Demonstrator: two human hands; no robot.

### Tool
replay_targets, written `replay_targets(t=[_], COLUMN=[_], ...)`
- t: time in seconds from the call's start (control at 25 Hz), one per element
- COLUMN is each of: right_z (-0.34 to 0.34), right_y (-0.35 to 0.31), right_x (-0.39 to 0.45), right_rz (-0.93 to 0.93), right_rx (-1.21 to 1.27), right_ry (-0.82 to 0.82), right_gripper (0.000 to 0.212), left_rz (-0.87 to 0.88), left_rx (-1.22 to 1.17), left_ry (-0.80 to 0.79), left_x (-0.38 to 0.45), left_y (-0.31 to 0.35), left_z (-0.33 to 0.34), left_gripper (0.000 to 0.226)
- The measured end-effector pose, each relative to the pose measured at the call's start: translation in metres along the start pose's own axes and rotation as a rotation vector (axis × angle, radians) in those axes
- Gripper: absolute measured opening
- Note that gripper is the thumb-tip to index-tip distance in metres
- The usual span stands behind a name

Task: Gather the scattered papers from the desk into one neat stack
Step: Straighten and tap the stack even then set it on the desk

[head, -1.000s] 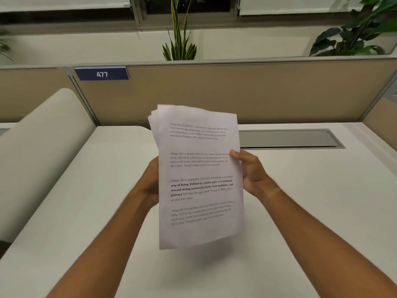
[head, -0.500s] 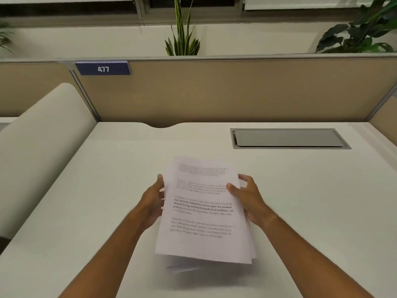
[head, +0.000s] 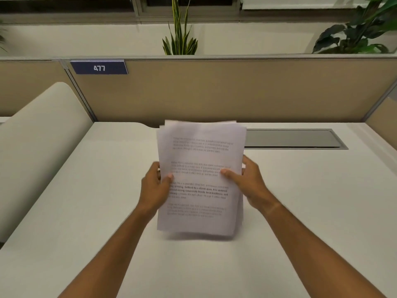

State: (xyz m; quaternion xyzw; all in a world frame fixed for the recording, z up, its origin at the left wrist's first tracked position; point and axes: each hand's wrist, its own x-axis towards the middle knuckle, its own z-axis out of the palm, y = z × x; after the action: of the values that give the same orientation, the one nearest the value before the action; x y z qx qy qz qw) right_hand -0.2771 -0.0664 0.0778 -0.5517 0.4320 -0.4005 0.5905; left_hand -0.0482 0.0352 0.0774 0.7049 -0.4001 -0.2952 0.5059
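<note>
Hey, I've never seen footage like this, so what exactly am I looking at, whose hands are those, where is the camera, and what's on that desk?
There is no robot here. A person wears a camera on the head, looking forward and down, so you see their own two bare arms. The left hand and right hand grip the side edges of a stack of printed papers, held upright with its bottom edge at or just above the white desk. The top edges are not quite flush. No other loose sheets show on the desk. A grey cable hatch is set into it, and the beige partition behind carries a sign reading 477.
</note>
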Motion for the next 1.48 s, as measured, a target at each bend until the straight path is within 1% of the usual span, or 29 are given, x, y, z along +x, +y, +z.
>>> replay_targets(t=[0.12,0.2,0.32,0.44,0.56,0.68,0.76,0.92,1.04,1.12,1.2,1.24,1.36,1.4,1.48], right_z=[0.004,0.006,0.007,0.009,0.005,0.005,0.008,0.006,0.007,0.007,0.002,-0.003,-0.026,-0.033,-0.036], right_y=[-0.037,-0.052,-0.060,-0.058,-0.056,-0.041,-0.031,-0.028,-0.015,-0.013,-0.017,-0.019,-0.012,-0.006,0.004], right_x=[0.009,0.013,0.015,0.012,0.013,0.014,0.015,0.022,0.019,0.019,0.022,0.023,0.024,0.021,0.014], right_rz=[-0.161,-0.245,-0.299,-0.328,-0.349,-0.229,-0.152,-0.182,-0.105,-0.115,-0.112,-0.082,0.076,0.128,0.226], right_rx=[-0.001,0.003,-0.039,-0.067,-0.060,-0.080,-0.101,-0.084,-0.126,-0.126,-0.076,-0.063,-0.090,-0.040,0.206], right_ry=[0.039,0.063,0.073,0.091,0.082,0.032,0.027,0.038,0.027,0.008,-0.032,-0.049,-0.112,-0.130,-0.144], right_gripper=[0.034,0.033,0.035,0.027,0.026,0.036,0.036,0.030,0.031,0.029,0.029,0.030,0.030,0.033,0.044], left_rz=[0.173,0.232,0.245,0.243,0.244,0.171,0.126,0.133,0.065,0.029,-0.047,-0.096,-0.253,-0.300,-0.394], left_rx=[-0.030,-0.072,-0.099,-0.111,-0.165,-0.218,-0.233,-0.260,-0.224,-0.229,-0.310,-0.374,-0.623,-0.714,-0.869], left_ry=[0.040,0.058,0.066,0.081,0.070,0.006,-0.025,-0.008,-0.026,0.016,0.091,0.124,0.197,0.222,0.282], left_x=[0.010,0.015,0.018,0.015,0.014,0.013,0.010,0.014,0.013,0.014,0.020,0.023,0.029,0.029,0.029], left_y=[0.036,0.050,0.059,0.056,0.052,0.044,0.039,0.033,0.025,0.024,0.026,0.027,0.026,0.025,0.023], left_z=[-0.008,-0.011,-0.010,-0.004,-0.004,0.003,0.009,0.008,0.009,0.012,0.010,0.007,-0.004,-0.007,-0.008], left_gripper=[0.016,0.017,0.022,0.028,0.032,0.028,0.029,0.030,0.026,0.024,0.023,0.024,0.031,0.033,0.037])
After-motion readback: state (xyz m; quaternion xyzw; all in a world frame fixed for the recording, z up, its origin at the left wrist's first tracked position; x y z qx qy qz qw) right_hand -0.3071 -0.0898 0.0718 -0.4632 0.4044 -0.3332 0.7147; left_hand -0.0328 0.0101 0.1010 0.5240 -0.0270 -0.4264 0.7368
